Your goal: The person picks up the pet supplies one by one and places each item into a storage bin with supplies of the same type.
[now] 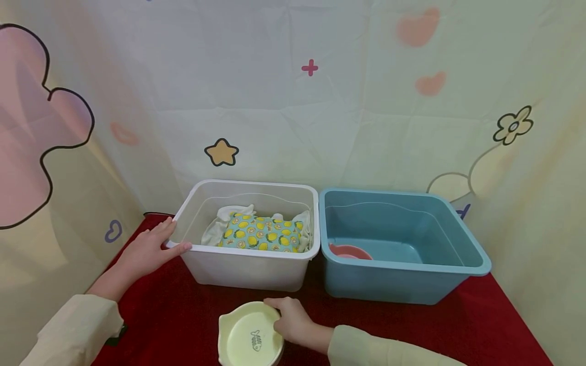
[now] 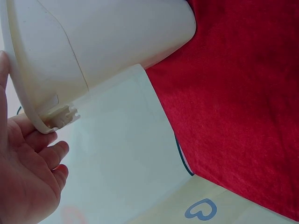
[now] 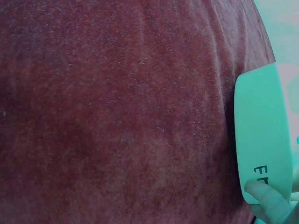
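Note:
At the left, my left hand (image 1: pixel 148 249) holds the near left corner of a white plastic bin (image 1: pixel 247 269), thumb along the front rim. Its fingers bend at the bin's rim (image 2: pixel 21 93) in the left wrist view. Inside the bin lies a lemon-print cloth item (image 1: pixel 261 234) over white cloth (image 1: pixel 213 231). My right hand (image 1: pixel 295 320) grips the right edge of a pale yellow bowl (image 1: pixel 242 330) with small pointed ears and a fish-bone drawing inside. In the right wrist view the bowl (image 3: pixel 261 121) looks green, with a thumb (image 3: pixel 266 196) pressed beside dark lettering.
Right of the white bin stands a blue plastic bin (image 1: pixel 389 282), with a pink dish (image 1: pixel 350 251) partly hidden behind its front wall. Both bins stand on a red cloth (image 1: pixel 183 315). A printed pale curtain (image 1: pixel 339 137) hangs close behind them.

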Tool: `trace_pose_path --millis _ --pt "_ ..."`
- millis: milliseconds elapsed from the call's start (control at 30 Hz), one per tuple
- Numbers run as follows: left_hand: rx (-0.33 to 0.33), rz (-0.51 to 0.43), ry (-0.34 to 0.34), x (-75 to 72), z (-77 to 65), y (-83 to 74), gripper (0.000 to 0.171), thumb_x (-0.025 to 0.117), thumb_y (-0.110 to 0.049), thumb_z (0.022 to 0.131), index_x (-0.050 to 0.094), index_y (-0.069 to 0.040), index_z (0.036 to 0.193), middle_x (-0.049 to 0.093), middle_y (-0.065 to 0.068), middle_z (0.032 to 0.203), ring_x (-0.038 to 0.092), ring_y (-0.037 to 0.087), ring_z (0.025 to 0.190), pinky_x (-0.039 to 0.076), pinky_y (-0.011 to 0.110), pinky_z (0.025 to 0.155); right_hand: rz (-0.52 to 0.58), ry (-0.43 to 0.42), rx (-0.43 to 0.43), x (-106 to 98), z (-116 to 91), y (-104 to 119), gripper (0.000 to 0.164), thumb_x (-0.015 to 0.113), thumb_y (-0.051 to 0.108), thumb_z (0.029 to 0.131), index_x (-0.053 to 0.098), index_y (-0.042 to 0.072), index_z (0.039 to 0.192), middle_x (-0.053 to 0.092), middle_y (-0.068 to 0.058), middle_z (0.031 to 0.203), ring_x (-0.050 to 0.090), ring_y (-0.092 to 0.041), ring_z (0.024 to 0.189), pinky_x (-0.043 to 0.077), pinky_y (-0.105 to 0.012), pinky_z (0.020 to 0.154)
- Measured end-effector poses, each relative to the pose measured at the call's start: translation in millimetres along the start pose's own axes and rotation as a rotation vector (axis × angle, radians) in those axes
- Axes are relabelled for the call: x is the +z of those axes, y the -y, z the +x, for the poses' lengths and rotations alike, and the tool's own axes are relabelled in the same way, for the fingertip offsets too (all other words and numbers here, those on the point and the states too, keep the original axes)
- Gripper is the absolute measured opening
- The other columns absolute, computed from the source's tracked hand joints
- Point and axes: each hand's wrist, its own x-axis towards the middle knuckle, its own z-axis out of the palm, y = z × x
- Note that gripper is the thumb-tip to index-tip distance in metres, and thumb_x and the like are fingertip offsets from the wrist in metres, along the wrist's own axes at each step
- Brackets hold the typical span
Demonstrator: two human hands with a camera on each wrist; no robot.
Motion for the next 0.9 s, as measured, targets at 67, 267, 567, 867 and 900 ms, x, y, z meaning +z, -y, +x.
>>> trace_pose_path --millis 67,267,567,867,900 --pt "0.001 0.001 0.000 0.0 0.0 0.1 0.090 0.048 -0.061 0.079 0.023 0.002 0.137 0.021 0.029 0.141 0.025 0.050 0.123 0.028 0.067 0.090 -0.014 0.002 0.001 -0.7 -0.5 -0.3 0.055 0.054 -0.016 0.067 0.055 0.002 0.119 0.058 -0.011 0.119 0.053 -0.016 0.108 0.052 -0.022 0.067" --pt "0.003 0.001 -0.001 0.7 0.9 1.2 0.089 0.048 -0.061 0.079 0.022 0.002 0.138 0.021 0.029 0.141 0.025 0.051 0.123 0.028 0.067 0.090 -0.013 0.004 0.001 -3.8 -3.3 0.3 0.055 0.053 -0.017 0.066 0.056 0.002 0.118 0.058 -0.010 0.119 0.053 -0.017 0.109 0.053 -0.022 0.068" --pt "0.001 0.000 -0.005 0.5 0.7 1.7 0.089 0.048 -0.061 0.079 0.023 0.001 0.138 0.021 0.029 0.141 0.025 0.050 0.123 0.028 0.067 0.090 -0.021 0.009 -0.038 -10.0 -6.3 1.3 0.054 0.052 -0.018 0.066 0.056 -0.001 0.117 0.058 -0.011 0.119 0.054 -0.019 0.108 0.052 -0.021 0.068" --pt "-0.003 -0.006 -0.002 -0.1 0.1 1.2 0.089 0.048 -0.061 0.079 0.022 0.000 0.138 0.021 0.029 0.141 0.025 0.050 0.123 0.029 0.067 0.088 0.003 0.017 -0.016 -11.7 -7.7 1.1 0.053 0.053 -0.018 0.067 0.056 0.000 0.117 0.058 -0.011 0.119 0.055 -0.015 0.103 0.052 -0.019 0.060" --pt "-0.003 -0.007 -0.002 -0.1 0.2 1.1 0.089 0.048 -0.061 0.079 0.022 0.000 0.138 0.020 0.029 0.141 0.025 0.050 0.123 0.029 0.067 0.088 0.007 0.019 -0.013 -12.0 -8.0 1.5 0.053 0.053 -0.018 0.067 0.056 0.000 0.117 0.058 -0.011 0.120 0.055 -0.015 0.103 0.052 -0.019 0.060"
